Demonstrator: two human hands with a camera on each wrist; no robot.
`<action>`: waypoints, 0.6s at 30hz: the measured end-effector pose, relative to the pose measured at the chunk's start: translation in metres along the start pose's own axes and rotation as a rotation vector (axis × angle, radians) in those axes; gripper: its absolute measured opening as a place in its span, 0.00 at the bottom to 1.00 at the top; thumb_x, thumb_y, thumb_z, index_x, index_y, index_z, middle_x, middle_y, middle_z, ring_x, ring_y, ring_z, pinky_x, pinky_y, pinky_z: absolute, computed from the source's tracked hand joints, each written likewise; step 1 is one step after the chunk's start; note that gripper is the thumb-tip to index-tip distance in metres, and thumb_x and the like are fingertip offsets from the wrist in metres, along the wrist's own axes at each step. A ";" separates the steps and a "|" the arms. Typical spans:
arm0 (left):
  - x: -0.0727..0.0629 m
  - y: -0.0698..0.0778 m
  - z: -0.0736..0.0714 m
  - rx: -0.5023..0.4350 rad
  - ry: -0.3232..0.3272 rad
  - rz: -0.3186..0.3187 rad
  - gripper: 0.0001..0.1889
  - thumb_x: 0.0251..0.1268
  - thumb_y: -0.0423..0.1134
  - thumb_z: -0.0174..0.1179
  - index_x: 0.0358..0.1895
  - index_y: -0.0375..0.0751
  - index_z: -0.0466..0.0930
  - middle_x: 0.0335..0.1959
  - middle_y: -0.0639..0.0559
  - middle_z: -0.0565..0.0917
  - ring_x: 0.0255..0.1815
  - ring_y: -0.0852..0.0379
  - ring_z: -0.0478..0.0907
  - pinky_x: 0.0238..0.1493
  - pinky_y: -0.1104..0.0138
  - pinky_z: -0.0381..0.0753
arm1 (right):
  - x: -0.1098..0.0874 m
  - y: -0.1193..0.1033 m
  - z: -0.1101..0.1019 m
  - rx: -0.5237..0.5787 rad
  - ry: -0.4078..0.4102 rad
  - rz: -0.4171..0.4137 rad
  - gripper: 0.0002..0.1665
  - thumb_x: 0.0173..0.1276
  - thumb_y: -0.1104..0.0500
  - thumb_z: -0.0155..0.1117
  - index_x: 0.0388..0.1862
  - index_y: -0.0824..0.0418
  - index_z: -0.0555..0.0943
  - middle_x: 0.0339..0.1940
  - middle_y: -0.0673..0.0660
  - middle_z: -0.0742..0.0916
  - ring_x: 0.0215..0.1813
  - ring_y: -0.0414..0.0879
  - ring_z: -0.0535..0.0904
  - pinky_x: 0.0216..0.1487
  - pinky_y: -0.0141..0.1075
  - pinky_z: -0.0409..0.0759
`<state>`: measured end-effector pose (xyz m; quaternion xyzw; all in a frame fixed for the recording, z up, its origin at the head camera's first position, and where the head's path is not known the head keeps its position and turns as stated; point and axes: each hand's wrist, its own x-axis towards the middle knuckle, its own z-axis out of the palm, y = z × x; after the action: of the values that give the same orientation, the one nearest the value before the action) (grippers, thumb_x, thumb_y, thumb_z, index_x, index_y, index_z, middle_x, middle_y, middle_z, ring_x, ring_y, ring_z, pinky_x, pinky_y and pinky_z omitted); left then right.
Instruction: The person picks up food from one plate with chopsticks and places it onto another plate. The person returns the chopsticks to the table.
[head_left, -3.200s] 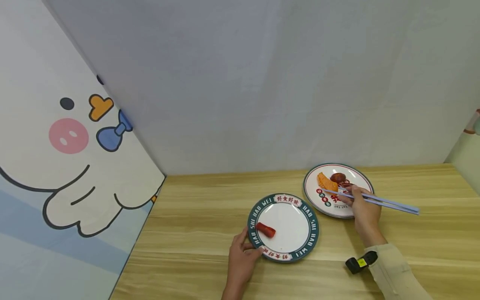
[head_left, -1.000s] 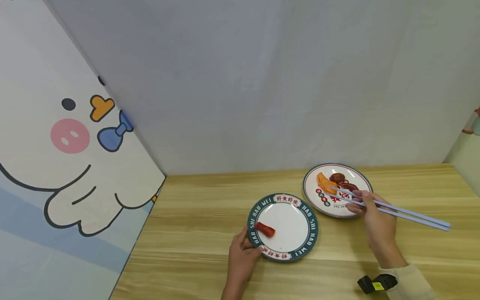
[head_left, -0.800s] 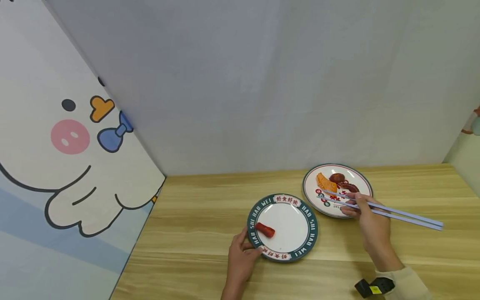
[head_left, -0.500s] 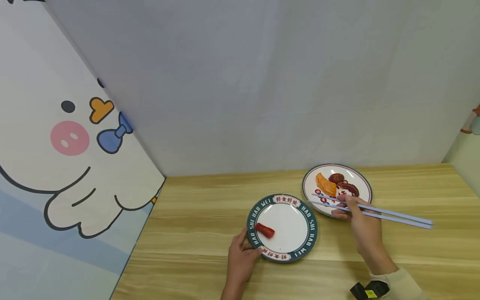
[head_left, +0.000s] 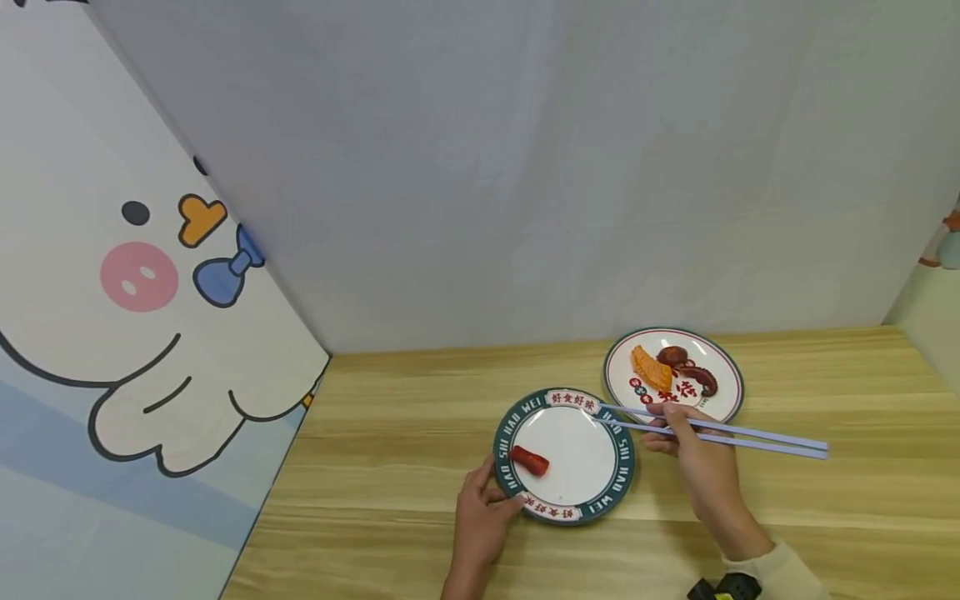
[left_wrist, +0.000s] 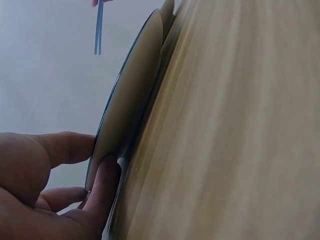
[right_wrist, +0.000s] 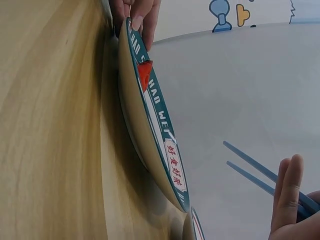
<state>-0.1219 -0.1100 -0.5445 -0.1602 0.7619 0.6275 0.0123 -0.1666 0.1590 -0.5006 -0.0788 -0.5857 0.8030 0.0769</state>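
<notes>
My left hand (head_left: 478,518) pinches the near left rim of a white plate with a green lettered border (head_left: 581,454). A small red piece of food (head_left: 529,461) lies at the plate's left side. My right hand (head_left: 701,467) holds a pair of pale blue chopsticks (head_left: 780,442), their tips slightly apart over the plate's far right rim, with nothing between them. In the right wrist view, the chopsticks (right_wrist: 250,162) point above that plate (right_wrist: 162,125). The left wrist view shows the left thumb and fingers (left_wrist: 104,187) at the plate's edge.
Behind and to the right stands a second plate (head_left: 722,410), holding an orange ridged piece of food (head_left: 651,368), a brown round piece (head_left: 671,356) and a dark red tentacle-like piece (head_left: 701,380). A grey wall (head_left: 480,208) closes off the wooden table's (head_left: 390,433) back.
My right hand has carried the chopsticks left and toward me, from the orange piece on the far plate to the green-bordered plate's rim. The left hand and both plates have stayed put.
</notes>
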 end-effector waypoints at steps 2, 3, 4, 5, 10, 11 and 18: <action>0.000 0.001 0.000 -0.002 -0.001 -0.008 0.42 0.56 0.19 0.70 0.77 0.28 0.67 0.65 0.38 0.75 0.44 0.54 0.81 0.38 0.71 0.86 | -0.001 0.001 0.001 -0.008 -0.008 0.003 0.14 0.84 0.64 0.53 0.44 0.67 0.86 0.33 0.51 0.90 0.31 0.42 0.90 0.36 0.34 0.90; 0.000 0.001 0.000 -0.009 -0.003 -0.007 0.42 0.56 0.19 0.69 0.77 0.28 0.67 0.65 0.38 0.75 0.44 0.54 0.81 0.38 0.70 0.86 | -0.002 0.002 0.002 -0.011 -0.014 0.006 0.14 0.84 0.64 0.53 0.45 0.69 0.86 0.33 0.50 0.90 0.31 0.42 0.90 0.36 0.34 0.90; 0.000 0.001 -0.001 -0.016 -0.005 -0.005 0.42 0.56 0.19 0.69 0.77 0.27 0.66 0.66 0.38 0.75 0.44 0.54 0.81 0.38 0.70 0.86 | -0.003 0.003 0.003 -0.011 -0.022 0.010 0.14 0.84 0.64 0.53 0.46 0.70 0.86 0.33 0.50 0.91 0.31 0.42 0.90 0.36 0.34 0.90; 0.000 0.000 -0.001 -0.023 -0.007 -0.003 0.42 0.56 0.19 0.69 0.77 0.27 0.66 0.66 0.38 0.75 0.44 0.54 0.81 0.38 0.70 0.86 | -0.004 0.003 0.004 -0.015 -0.027 0.015 0.14 0.84 0.64 0.53 0.46 0.70 0.85 0.33 0.50 0.91 0.31 0.42 0.90 0.37 0.34 0.90; 0.000 -0.001 -0.002 -0.052 -0.019 0.023 0.42 0.55 0.18 0.69 0.77 0.24 0.66 0.64 0.37 0.75 0.43 0.54 0.81 0.37 0.70 0.86 | -0.009 0.007 0.009 -0.024 -0.055 0.029 0.15 0.85 0.64 0.52 0.46 0.68 0.86 0.32 0.50 0.91 0.30 0.41 0.89 0.37 0.34 0.90; -0.001 0.000 -0.002 -0.053 -0.021 0.023 0.42 0.55 0.18 0.69 0.77 0.24 0.66 0.64 0.37 0.75 0.43 0.54 0.81 0.37 0.70 0.86 | -0.010 0.007 0.010 -0.032 -0.056 0.032 0.16 0.85 0.64 0.52 0.47 0.70 0.86 0.32 0.50 0.90 0.29 0.41 0.89 0.37 0.34 0.90; -0.003 0.003 -0.004 -0.047 -0.021 0.010 0.42 0.56 0.18 0.69 0.77 0.25 0.66 0.65 0.37 0.75 0.44 0.54 0.82 0.38 0.69 0.87 | -0.017 0.011 0.019 -0.127 -0.081 0.080 0.22 0.86 0.64 0.49 0.56 0.86 0.78 0.34 0.57 0.89 0.29 0.42 0.88 0.38 0.34 0.90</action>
<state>-0.1194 -0.1122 -0.5398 -0.1500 0.7474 0.6470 0.0135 -0.1548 0.1345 -0.5042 -0.0743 -0.6346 0.7691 0.0159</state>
